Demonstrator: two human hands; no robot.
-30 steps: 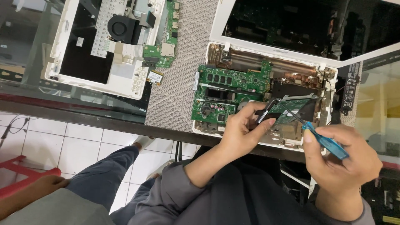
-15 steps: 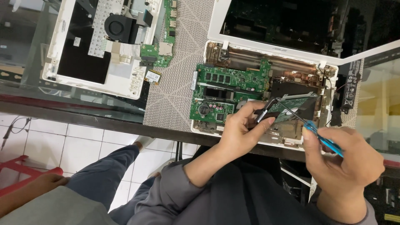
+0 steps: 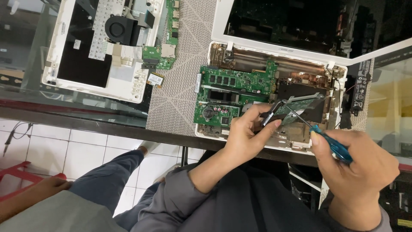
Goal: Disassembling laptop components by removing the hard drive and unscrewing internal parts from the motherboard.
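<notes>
Right hand (image 3: 356, 165), nearest, is closed around a blue-handled screwdriver (image 3: 330, 144), shaft angled so the tip meets the drive bay. Left hand (image 3: 246, 133) pinches the hard drive (image 3: 296, 107) by its metal bracket, apparently steadying it against the tool. The drive sits tilted in the right half of the opened white laptop base (image 3: 214, 129), beside the green mainboard (image 3: 231, 88). The base lies close to the glass table's near edge (image 3: 86, 120); little margin there. Farther left, a second dismantled white chassis (image 3: 103, 51) occupies the table, well apart.
</notes>
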